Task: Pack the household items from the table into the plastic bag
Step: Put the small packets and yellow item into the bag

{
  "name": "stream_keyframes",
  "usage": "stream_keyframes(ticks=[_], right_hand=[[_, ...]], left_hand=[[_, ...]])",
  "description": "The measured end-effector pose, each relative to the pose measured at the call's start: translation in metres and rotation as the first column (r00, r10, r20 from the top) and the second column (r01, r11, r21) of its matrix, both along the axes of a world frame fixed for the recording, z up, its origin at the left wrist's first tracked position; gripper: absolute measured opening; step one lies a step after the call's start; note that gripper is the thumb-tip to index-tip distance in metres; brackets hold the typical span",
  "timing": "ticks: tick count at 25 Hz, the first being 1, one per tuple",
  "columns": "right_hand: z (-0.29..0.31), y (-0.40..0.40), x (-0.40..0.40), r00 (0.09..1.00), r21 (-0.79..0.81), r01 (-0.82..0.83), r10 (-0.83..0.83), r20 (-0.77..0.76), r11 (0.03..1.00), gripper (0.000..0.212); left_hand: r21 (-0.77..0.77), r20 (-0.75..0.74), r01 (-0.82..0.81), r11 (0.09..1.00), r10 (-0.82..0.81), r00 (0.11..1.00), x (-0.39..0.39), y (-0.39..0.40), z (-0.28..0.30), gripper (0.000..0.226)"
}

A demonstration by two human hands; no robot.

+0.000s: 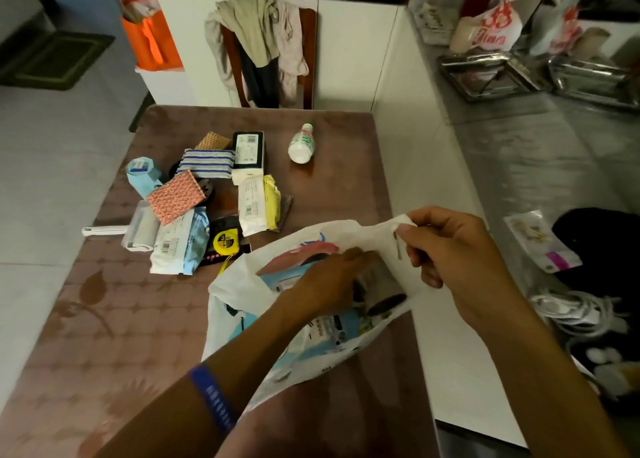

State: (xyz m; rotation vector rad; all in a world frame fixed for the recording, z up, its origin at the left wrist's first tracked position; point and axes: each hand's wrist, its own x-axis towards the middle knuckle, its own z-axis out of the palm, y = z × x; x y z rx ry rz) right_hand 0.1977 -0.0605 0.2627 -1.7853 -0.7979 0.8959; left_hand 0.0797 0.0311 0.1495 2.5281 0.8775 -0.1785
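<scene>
My right hand (446, 249) pinches the upper handle of the white plastic bag (242, 284), thumb and fingers curled round the thin film, holding its mouth up near the table's right edge. My left hand (329, 284) is inside the mouth, fingers wrapped round a dark cylindrical object (384, 291) that lies among printed packets already in the bag. The bag rests on the brown table (121, 319), toward the near right corner. The other items sit in a cluster at the middle left: a yellow tape measure (225, 240) just beside the bag, a white-and-blue packet (180, 243), a lint roller (138, 230) near the left edge, a pink scouring pad (175, 196), a striped cloth (206, 163), a black box (248, 151). A white bottle (301, 144) lies apart, nearer the far edge
</scene>
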Motion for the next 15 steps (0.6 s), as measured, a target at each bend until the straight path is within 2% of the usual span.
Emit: stream_keyframes(ticks=[1, 2, 3, 4, 5, 6, 7, 9, 10, 11, 13, 15], right_hand=[[-0.001, 0.002, -0.002, 0.997, -0.007, -0.040, 0.041, 0.063, 0.999, 0.009], [-0.004, 0.004, -0.004, 0.982, -0.029, -0.067, 0.071, 0.177, 0.997, 0.008], [-0.007, 0.008, -0.008, 0.923, -0.091, -0.074, 0.102, 0.371, 0.993, 0.007], [-0.011, 0.015, -0.014, 0.793, -0.164, -0.044, 0.134, 0.594, 0.985, 0.013], [-0.015, 0.022, -0.022, 0.631, -0.211, -0.003, 0.166, 0.758, 0.977, 0.029], [-0.019, 0.031, -0.030, 0.502, -0.205, -0.008, 0.181, 0.846, 0.979, 0.046], [-0.021, 0.044, -0.041, 0.444, -0.165, -0.062, 0.175, 0.879, 0.984, 0.058], [-0.024, 0.070, -0.064, 0.465, -0.063, -0.219, 0.161, 0.871, 0.974, 0.056], [-0.028, 0.082, -0.072, 0.510, -0.028, -0.298, 0.184, 0.841, 0.954, 0.048], [-0.032, 0.091, -0.078, 0.572, -0.006, -0.370, 0.233, 0.787, 0.929, 0.041], [-0.042, 0.099, -0.078, 0.673, 0.027, -0.459, 0.328, 0.663, 0.888, 0.033], [-0.052, 0.092, -0.072, 0.681, -0.046, -0.511, 0.437, 0.588, 0.859, 0.032]], left_hand=[[0.048, 0.056, -0.056, 0.997, 0.054, 0.997, -0.020, -0.003, 0.006, 0.052], [0.112, 0.178, -0.133, 0.985, 0.112, 0.978, -0.046, -0.006, 0.014, 0.046], [0.173, 0.293, -0.209, 0.963, 0.152, 0.944, -0.074, -0.009, 0.019, 0.037], [0.240, 0.404, -0.290, 0.927, 0.176, 0.898, -0.103, -0.010, 0.019, 0.027], [0.284, 0.501, -0.391, 0.875, 0.212, 0.839, -0.129, -0.009, 0.012, 0.019], [0.248, 0.577, -0.492, 0.835, 0.280, 0.767, -0.148, -0.006, 0.007, 0.015], [0.154, 0.623, -0.585, 0.796, 0.381, 0.683, -0.163, 0.001, 0.005, 0.014], [-0.031, 0.639, -0.701, 0.712, 0.554, 0.534, -0.177, 0.028, -0.007, 0.016], [-0.061, 0.612, -0.721, 0.690, 0.597, 0.520, -0.180, 0.048, -0.022, 0.018], [-0.061, 0.563, -0.729, 0.682, 0.627, 0.539, -0.179, 0.070, -0.040, 0.021], [-0.013, 0.371, -0.714, 0.700, 0.667, 0.647, -0.174, 0.117, -0.083, 0.034], [0.031, 0.069, -0.583, 0.812, 0.580, 0.811, -0.166, 0.157, -0.129, 0.057]])
